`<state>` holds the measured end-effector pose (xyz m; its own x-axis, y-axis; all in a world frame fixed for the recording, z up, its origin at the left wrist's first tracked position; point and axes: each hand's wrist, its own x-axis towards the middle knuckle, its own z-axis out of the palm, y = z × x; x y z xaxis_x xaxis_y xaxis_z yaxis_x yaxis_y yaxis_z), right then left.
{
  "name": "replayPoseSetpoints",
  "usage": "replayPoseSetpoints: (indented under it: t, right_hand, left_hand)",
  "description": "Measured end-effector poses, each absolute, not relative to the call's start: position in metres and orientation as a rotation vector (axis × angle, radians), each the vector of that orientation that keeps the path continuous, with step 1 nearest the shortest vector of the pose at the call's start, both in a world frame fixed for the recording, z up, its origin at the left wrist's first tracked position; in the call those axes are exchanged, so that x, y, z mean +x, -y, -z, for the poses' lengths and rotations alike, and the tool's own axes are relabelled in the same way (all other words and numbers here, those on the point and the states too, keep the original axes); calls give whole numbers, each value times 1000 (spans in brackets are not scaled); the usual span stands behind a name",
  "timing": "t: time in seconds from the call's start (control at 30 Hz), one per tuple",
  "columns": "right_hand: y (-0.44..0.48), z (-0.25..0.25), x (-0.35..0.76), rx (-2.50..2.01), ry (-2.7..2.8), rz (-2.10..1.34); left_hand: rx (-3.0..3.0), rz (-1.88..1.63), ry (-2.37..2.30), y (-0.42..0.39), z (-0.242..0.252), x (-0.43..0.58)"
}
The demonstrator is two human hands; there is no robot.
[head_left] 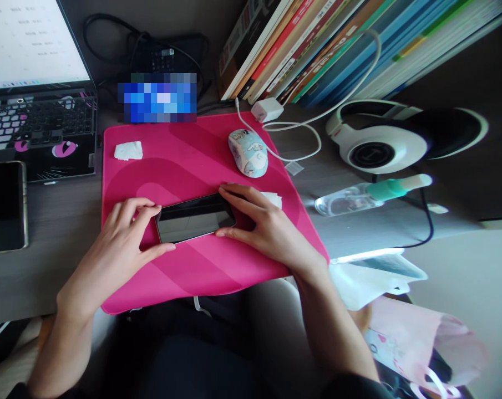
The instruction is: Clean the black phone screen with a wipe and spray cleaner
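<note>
A dark-screened phone (194,218) lies flat on a pink mat (179,160) in the middle of the desk. My left hand (121,244) pinches its left end, fingers above and thumb below. At the phone's right end my right hand (263,224) grips it, fingers curled round the edge. A folded white wipe (273,198) sticks out from behind my right hand. Another crumpled white wipe (128,150) rests at the mat's far left corner. A blue patterned mouse (248,152) sits at the mat's far right.
A laptop (38,105) stands at the far left, with a second phone (3,206) lying in front of it. Books (317,44) lean at the back. White headphones (384,144), a charger with cable (267,109) and a clear spray bottle (367,195) lie to the right.
</note>
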<state>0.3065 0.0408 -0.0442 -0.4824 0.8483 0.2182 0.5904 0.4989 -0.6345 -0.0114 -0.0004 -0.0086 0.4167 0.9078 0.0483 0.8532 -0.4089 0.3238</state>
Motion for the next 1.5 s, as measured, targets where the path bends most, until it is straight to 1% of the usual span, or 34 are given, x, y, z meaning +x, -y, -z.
replayPoseSetpoints:
  t: [0.17, 0.77, 1.1, 1.23, 1.37, 1.5]
  right_hand:
    - [-41, 44, 306, -1176, 2235, -652]
    - [-39, 41, 307, -1113, 2399, -420]
    - [-41, 43, 306, -1114, 2410, -399]
    - [-34, 33, 310, -1086, 2436, -256]
    - [-19, 18, 326, -1238, 2368, -52]
    - [-6, 15, 348, -1398, 2469, -33]
  left_hand:
    - [2454, -302, -1551, 1, 9, -11]
    - [2475, -284, -1568, 0, 10, -10]
    - [2459, -285, -1568, 0, 9, -10]
    - [2475, -268, -1570, 1, 10, -10]
    - [2482, -291, -1559, 3, 11, -10]
    - [2467, -307, -1533, 3, 11, -12]
